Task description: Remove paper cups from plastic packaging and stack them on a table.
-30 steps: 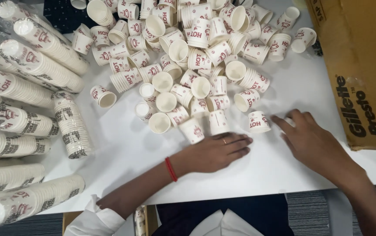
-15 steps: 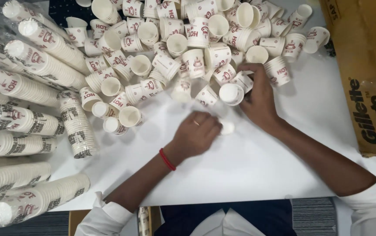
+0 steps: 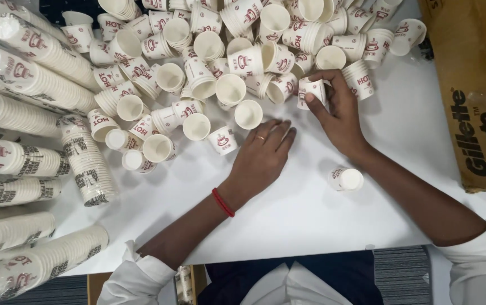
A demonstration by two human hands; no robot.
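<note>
Lone paper cup [image 3: 346,179] now lying on the white table [image 3: 311,214] beside the right forearm, apart from the rest. Left hand [image 3: 263,155] now flat and spread, palm down, holding nothing, no longer curled. Right hand [image 3: 336,110] pulled back slightly, fingers pinching one small cup [image 3: 312,90] at the edge of the loose cup pile [image 3: 215,62]; sleeved cup stacks [image 3: 23,141] far left.
</note>
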